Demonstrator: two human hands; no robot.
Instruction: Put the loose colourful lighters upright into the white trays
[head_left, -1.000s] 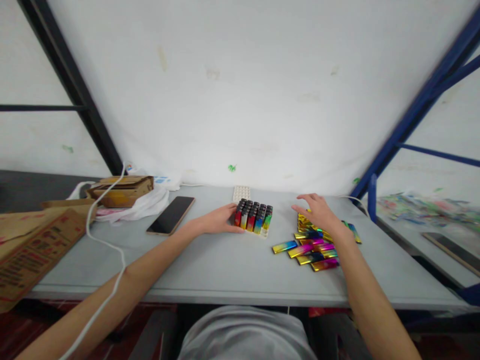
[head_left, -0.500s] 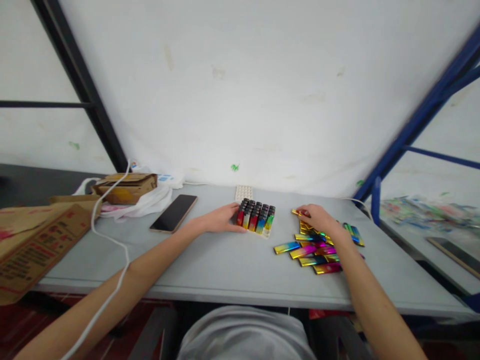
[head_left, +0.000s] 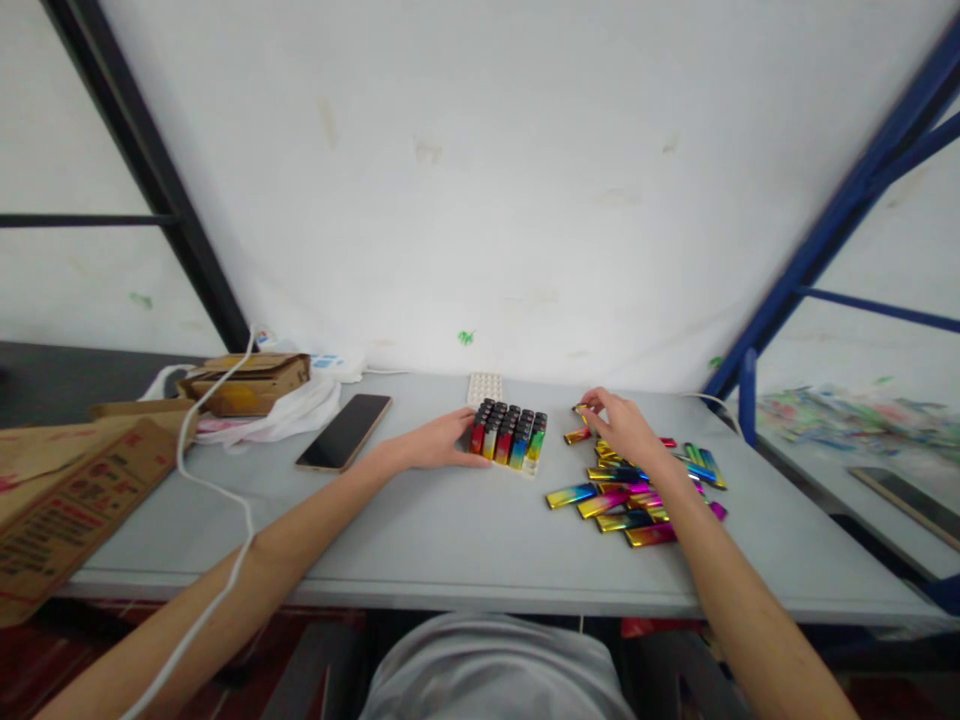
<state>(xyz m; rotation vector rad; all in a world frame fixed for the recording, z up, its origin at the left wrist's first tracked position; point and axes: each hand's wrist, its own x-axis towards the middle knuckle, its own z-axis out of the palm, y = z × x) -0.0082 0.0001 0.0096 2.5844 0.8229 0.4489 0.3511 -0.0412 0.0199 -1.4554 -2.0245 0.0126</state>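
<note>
Upright lighters [head_left: 510, 437] with black tops and shiny red, gold, blue and green bodies stand packed in a white holed tray [head_left: 531, 467]. My left hand [head_left: 442, 440] grips the tray's left side, thumb near the front corner and fingers behind. A loose pile of metallic rainbow lighters [head_left: 615, 502] lies on the right. Over the pile's far end, my right hand [head_left: 619, 425] is closed in a pinch on one lighter [head_left: 580, 410], whose dark end sticks out leftward. Just below the fingertips lies another red and gold lighter [head_left: 577, 436].
A second white holed tray [head_left: 485, 387] lies behind the filled one. On the left are a phone [head_left: 345, 430], a white plastic bag [head_left: 307, 408], cardboard boxes [head_left: 90, 480] and a white cable [head_left: 244, 500]. The grey table [head_left: 450, 540] meets the wall behind.
My right hand has lifted slightly away from the pile with a lighter in its fingers. A red and gold lighter now shows below it. My left hand stays at the tray.
</note>
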